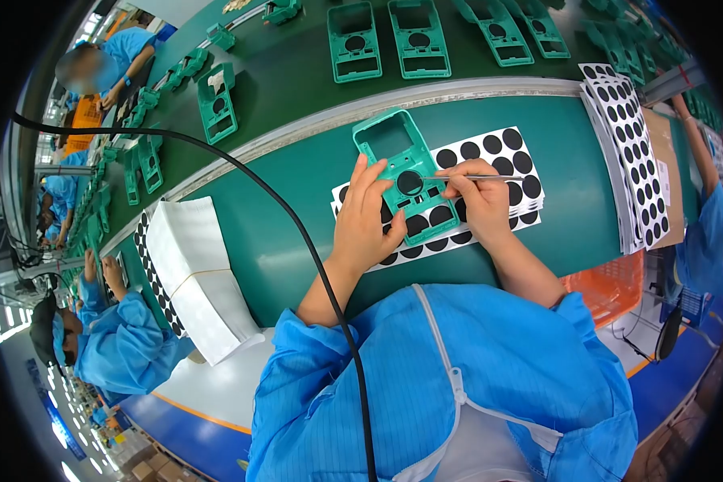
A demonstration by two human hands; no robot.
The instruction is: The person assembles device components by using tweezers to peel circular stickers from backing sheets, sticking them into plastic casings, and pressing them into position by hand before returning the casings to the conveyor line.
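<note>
A green plastic housing point(420, 155) lies tilted on top of sheets of round black stickers point(502, 166). My left hand point(365, 210) grips its left edge, fingers over the frame and thumb near the lower part. A black disc point(410, 183) sits on the round spot at the housing's middle. In my right hand point(479, 201) is a pair of thin metal tweezers point(475, 177), pinched between thumb and fingers, the tip pointing left at the disc's right side. Whether the tip touches the disc I cannot tell.
Beyond the metal rail, a dark green conveyor point(289, 84) carries several green housings point(420, 40). More sticker sheets point(631, 153) are stacked at right; a banded white stack point(193, 277) lies at left. A black cable point(297, 217) crosses the view. Co-workers in blue sit on both sides.
</note>
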